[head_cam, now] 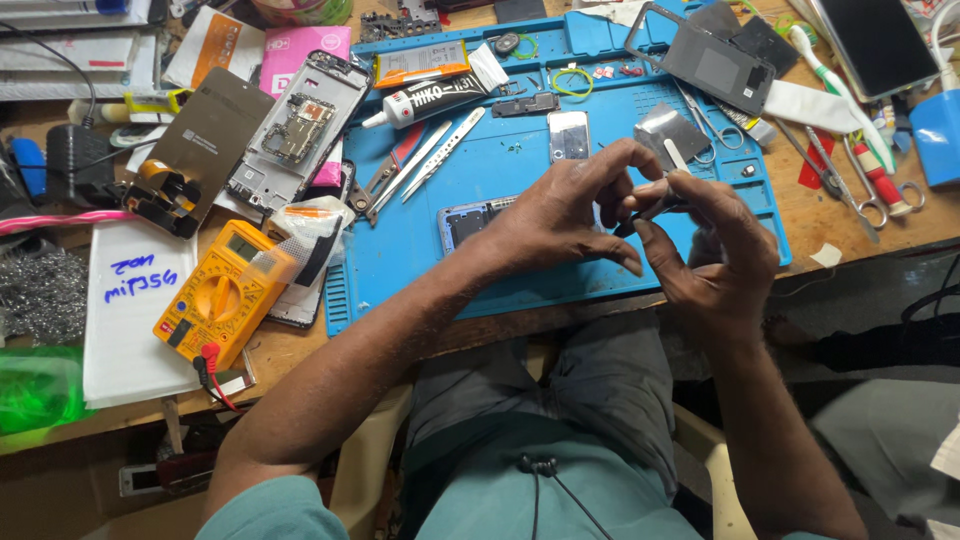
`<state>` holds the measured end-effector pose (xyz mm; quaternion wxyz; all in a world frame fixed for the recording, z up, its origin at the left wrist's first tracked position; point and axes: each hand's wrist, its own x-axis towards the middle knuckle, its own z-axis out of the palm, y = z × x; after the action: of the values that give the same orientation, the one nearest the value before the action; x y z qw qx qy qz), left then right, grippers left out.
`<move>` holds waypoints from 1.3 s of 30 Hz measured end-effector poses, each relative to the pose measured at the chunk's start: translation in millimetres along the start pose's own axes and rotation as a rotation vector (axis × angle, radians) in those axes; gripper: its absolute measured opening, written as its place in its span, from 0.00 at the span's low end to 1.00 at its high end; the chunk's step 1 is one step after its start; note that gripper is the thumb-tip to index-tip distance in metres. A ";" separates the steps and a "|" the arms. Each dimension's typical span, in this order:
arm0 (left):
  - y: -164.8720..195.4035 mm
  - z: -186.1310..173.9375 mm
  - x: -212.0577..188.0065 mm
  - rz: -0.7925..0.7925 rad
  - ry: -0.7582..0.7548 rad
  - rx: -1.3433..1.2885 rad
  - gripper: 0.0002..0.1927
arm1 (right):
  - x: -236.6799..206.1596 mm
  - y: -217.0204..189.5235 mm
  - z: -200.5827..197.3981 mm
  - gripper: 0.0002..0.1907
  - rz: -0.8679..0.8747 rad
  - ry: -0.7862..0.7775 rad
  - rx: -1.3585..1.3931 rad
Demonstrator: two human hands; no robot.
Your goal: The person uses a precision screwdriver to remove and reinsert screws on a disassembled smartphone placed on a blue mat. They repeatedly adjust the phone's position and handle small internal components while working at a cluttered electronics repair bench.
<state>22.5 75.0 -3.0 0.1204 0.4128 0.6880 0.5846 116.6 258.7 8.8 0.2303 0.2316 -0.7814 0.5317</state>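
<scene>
From the head camera, both hands meet above the near right part of a blue repair mat (600, 275) on a crowded wooden bench. The left hand (565, 215) arches with fingertips pinched round one end of a small dark part (655, 205), while the right hand (715, 250) closes thumb and forefinger on its other end; the piece is too small and too covered to name more closely, and a pale sliver shows just above the fingers. It is held in the air over the mat, not resting on it. Under the left wrist lies a bluish phone frame (470, 222), and just beyond the fingers sit a small phone screen (569, 135) and a silvery shield plate (668, 130). Metal tweezers (440, 155) and a black-and-white glue tube (430, 100) lie farther left on the mat; a yellow multimeter (225, 295) rests off its left edge, and an opened phone with its board exposed (295, 125) lies beyond. Judging by the grip, the work goes best with light, even pressure from both pinches, kept low over the mat so anything dropped lands there.
</scene>
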 end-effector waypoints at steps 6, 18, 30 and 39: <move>8.0 -34.3 -11.0 0.003 -0.026 0.340 0.13 | -0.3 -4.5 -0.7 0.31 0.037 -0.047 -0.026; 21.7 -22.8 -15.5 -0.054 -0.164 0.596 0.06 | -7.7 -0.1 -2.1 0.37 0.086 -0.046 0.020; 14.9 -9.2 -16.7 -0.021 -0.145 0.670 0.04 | -14.7 5.8 -1.3 0.39 0.064 -0.027 0.025; 9.4 -7.4 -16.9 -0.029 -0.130 0.651 0.05 | -15.0 9.7 -0.2 0.39 0.045 -0.027 0.001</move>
<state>32.4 57.5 2.3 0.0343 0.4563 0.8353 0.3047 122.6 263.8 -7.3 0.2075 0.2211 -0.7891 0.5341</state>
